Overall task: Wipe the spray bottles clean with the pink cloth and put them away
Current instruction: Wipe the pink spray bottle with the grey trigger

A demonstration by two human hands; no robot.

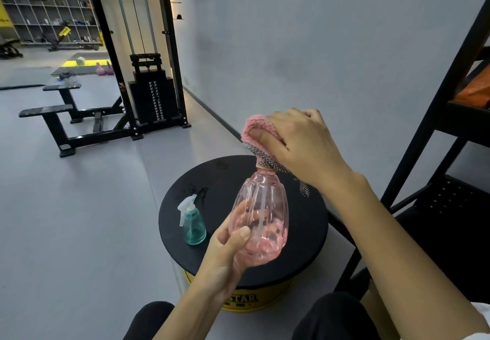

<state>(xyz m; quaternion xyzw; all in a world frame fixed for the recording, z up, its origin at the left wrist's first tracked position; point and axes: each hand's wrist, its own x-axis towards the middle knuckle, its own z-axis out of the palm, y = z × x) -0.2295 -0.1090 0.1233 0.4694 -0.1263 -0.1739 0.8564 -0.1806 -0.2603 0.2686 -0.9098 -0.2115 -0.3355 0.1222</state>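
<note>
Mid-wipe: left grip (225,254) held pink spray bottle (261,215) by the base above the bench (225,177), right grip (299,143) clutched pink cloth (256,124) over its top. Teal spray bottle (195,225), near bench's left edge, prob needs wiping next.

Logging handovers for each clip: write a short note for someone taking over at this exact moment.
Left hand grips the pink spray bottle by its lower body, lifted above the black round stool top.
Right hand holds the pink cloth bunched over that bottle's head.
Teal spray bottle stands upright on the stool top, no hand on it.
Done: wiping of the pink bottle is under way.
Left: finish it, wipe the teal one if needed (cannot tell whether it is clean), then put both away.
</note>
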